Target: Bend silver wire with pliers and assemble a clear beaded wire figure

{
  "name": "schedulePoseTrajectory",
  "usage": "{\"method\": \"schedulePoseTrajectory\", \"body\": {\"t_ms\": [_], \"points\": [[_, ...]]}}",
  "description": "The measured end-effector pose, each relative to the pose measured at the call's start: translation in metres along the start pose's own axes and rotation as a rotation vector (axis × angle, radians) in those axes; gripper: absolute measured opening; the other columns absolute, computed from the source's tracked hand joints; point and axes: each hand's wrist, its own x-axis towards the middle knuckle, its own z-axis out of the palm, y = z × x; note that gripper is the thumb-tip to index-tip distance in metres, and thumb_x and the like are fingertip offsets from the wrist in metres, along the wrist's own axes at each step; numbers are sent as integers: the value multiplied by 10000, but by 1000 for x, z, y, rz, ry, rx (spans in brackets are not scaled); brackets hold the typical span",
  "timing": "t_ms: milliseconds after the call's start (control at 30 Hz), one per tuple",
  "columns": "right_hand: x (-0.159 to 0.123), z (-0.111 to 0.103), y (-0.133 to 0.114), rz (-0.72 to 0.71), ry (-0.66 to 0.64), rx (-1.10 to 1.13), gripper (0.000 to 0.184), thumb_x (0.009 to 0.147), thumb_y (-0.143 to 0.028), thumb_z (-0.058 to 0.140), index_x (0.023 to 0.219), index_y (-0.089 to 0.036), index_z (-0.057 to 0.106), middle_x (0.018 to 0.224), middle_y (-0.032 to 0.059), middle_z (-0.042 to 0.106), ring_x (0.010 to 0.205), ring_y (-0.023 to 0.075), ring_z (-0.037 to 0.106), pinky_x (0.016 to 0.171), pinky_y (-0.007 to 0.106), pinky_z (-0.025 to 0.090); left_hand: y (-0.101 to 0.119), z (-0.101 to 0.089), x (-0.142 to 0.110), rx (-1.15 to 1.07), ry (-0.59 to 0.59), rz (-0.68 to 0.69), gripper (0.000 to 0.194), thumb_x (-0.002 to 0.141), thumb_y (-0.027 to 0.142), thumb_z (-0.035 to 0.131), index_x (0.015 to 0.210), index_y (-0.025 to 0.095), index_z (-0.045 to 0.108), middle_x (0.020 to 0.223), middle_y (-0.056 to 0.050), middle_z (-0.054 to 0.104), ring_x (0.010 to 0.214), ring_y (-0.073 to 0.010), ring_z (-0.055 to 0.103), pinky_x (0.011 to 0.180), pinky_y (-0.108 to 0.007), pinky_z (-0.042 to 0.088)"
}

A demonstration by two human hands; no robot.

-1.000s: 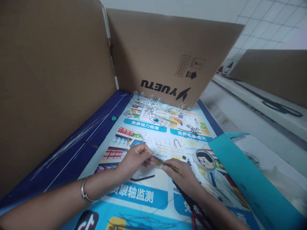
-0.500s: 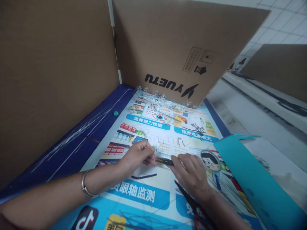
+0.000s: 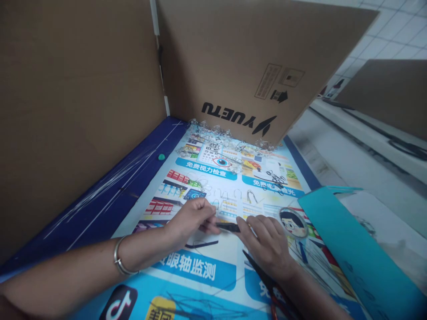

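Observation:
My left hand (image 3: 191,218) and my right hand (image 3: 267,240) meet over a printed blue poster (image 3: 200,271) on the table. Both pinch a thin dark stick-like piece (image 3: 228,227), one at each end; it looks like a spectacle arm. My left wrist carries a silver bangle (image 3: 120,262). A curved dark piece (image 3: 201,244) lies on the poster just below my left hand. Dark pliers with red handles (image 3: 267,286) lie under my right forearm.
Tall cardboard sheets (image 3: 76,98) wall off the left and the back. Clear small parts (image 3: 220,135) are heaped at the back sheet's foot, with bent wire hooks (image 3: 233,195) and dark rings (image 3: 275,180) nearer. A clear lens (image 3: 293,221) and a teal folder (image 3: 347,249) lie right.
My right hand turned knuckles-up and shifted slightly right along the dark piece. The left hand stayed nearly still. The view tilted up a little between the first two frames.

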Motion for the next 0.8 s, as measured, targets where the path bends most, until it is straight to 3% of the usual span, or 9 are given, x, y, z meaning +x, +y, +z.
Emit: {"method": "schedulePoseTrajectory", "body": {"t_ms": [433,800], "points": [[-2,3,0,20,-42,33,226,821,-205,586,1045,-175,598,866,61,622,836,205,551,746,361,373,0,1,-1,-15,-11,35,252,767,361,593,681,170,453,627,21,605,535,-123,641,538,-227,463],[2,2,-2,117,-89,172,155,868,-243,521,964,-147,596,791,71,619,767,187,528,723,325,378,1,-2,0,74,-51,181,233,781,371,573,705,164,500,641,36,604,581,-116,636,590,-231,470]]}}
